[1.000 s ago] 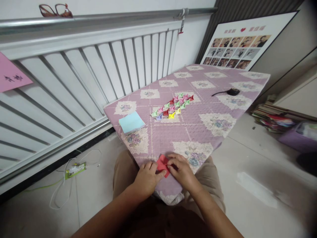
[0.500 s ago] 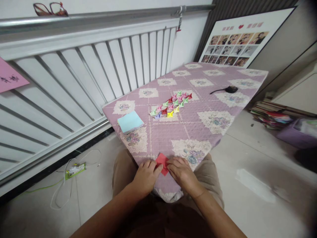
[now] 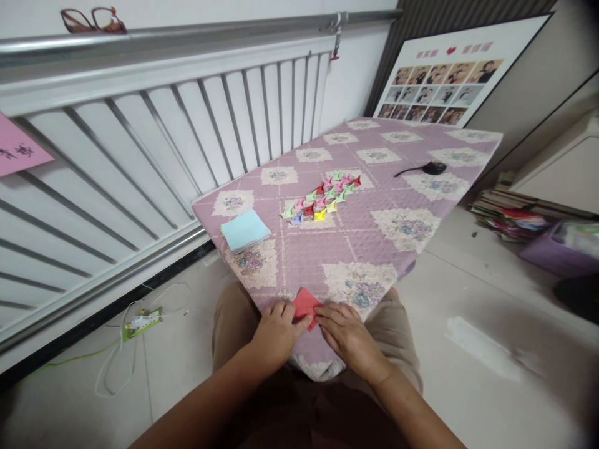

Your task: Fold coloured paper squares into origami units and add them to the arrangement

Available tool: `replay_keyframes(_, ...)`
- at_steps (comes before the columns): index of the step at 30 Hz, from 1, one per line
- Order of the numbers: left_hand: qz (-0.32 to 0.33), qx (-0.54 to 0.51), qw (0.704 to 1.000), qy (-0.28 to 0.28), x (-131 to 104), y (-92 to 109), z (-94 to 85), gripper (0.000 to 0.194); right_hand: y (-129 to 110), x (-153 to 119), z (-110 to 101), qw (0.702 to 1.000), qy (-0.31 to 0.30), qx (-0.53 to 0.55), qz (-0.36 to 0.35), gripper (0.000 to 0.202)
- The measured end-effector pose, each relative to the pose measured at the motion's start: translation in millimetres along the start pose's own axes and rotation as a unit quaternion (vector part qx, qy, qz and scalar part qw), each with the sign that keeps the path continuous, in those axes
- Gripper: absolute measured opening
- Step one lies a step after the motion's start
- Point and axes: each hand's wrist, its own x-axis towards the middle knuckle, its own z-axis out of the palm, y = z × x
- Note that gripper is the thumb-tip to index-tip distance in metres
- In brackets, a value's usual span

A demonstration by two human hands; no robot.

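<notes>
1. Left hand [image 3: 275, 333]: its thumb lies on the near left part of the red paper [image 3: 304, 302], the other fingers bent close together at the paper's left side. Whether thumb and fingers pinch the sheet between them, I cannot tell.
2. Right hand [image 3: 345, 330]: its fingertips, held close together, rest on the right side of the red paper. The thumb is mostly hidden, so whether this grip is clamped on the sheet cannot be told.
3. The red paper lies at the near corner of the bench [image 3: 306, 255], between the two hands, one corner pointing to the far side.
4. A purple cloth [image 3: 369, 234] with pale floral squares covers the bench.
5. Farther off and to the left, near the left edge, is a stack of light blue paper [image 3: 246, 230].
6. Beyond it, toward the middle, small folded paper pieces [image 3: 320, 215] stand in slanting rows: green, pink, red, yellow and purple.
7. On the far right part lies a black object [image 3: 434, 168] with a thin tail pointing left.
8. A white radiator [image 3: 259, 115] runs along the left; at the far end leans a photo board [image 3: 437, 78].
9. On the floor, a power strip [image 3: 143, 322] lies left, stacked books [image 3: 508, 215] right.
</notes>
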Motion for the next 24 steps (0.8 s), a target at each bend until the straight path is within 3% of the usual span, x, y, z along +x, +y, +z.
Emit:
replay_keyframes(7, 0.002, 0.025, 1.000, -0.002, -7.6, 5.1, 0.1, 0.044, -7.4, -2.0, 6.8, 0.999, 0.019, -0.011, 0.043, 0.026)
replay_keyframes(16, -0.004, 0.042, 0.999, -0.008, -11.9, 7.8, 1.5, 0.044, 4.4, 5.7, 0.2, 0.984, 0.061, -0.044, 0.161, 0.017)
replay_keyframes(24, -0.009, 0.019, 1.000, -0.004, -13.7, 8.5, 6.1, 0.052, -6.5, 37.2, 7.6, 0.982, -0.034, 0.026, 0.186, 0.011)
